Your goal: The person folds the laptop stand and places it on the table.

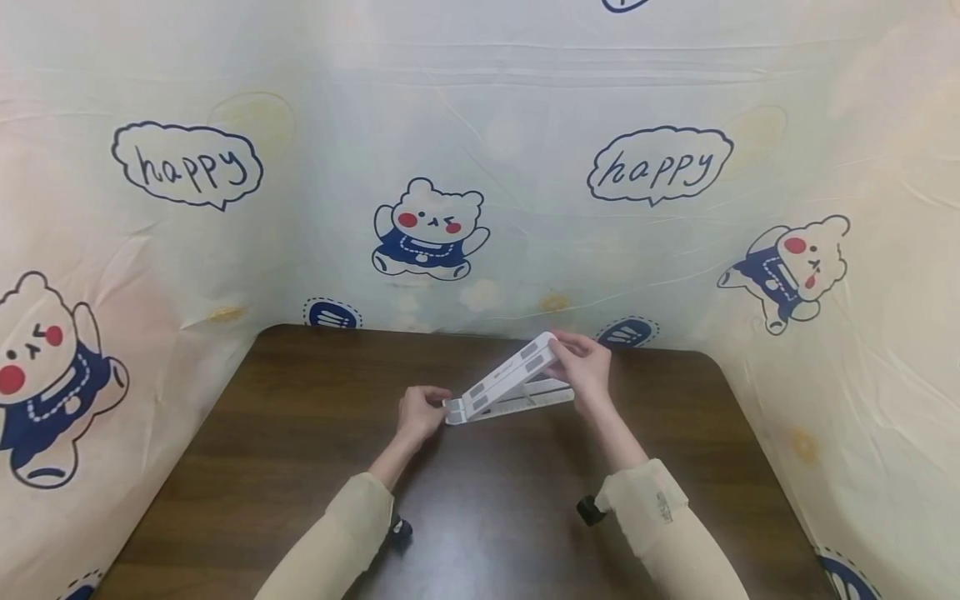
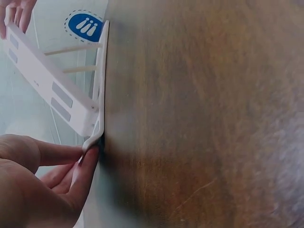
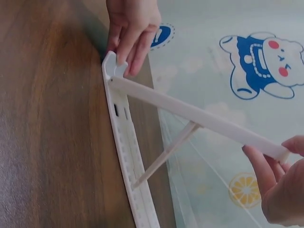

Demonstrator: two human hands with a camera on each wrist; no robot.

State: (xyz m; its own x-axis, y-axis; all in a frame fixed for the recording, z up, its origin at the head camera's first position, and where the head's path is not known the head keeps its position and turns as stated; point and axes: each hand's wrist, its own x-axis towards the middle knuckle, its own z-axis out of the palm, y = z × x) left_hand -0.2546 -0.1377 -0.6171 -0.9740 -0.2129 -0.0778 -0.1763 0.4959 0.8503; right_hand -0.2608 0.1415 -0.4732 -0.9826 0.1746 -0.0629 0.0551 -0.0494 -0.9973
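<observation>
A white folding laptop stand [image 1: 510, 375] with grey pads rests on the brown table, its upper arm raised at a slant over the notched base. In the right wrist view, a thin strut [image 3: 166, 154] runs between that arm and the base [image 3: 126, 137]. My left hand [image 1: 422, 412] pinches the curved lip at the hinge end, thumb and fingers on either side, as the left wrist view shows. At the raised end, my right hand [image 1: 585, 367] grips the tip of the upper arm between thumb and fingers.
The wooden table [image 1: 300, 467] ends at a hanging cloth [image 1: 525, 250] printed with bears and lettering, which encloses the back and both sides. Dark wrist-camera pieces [image 1: 401, 532] sit under the rolled cream sleeves.
</observation>
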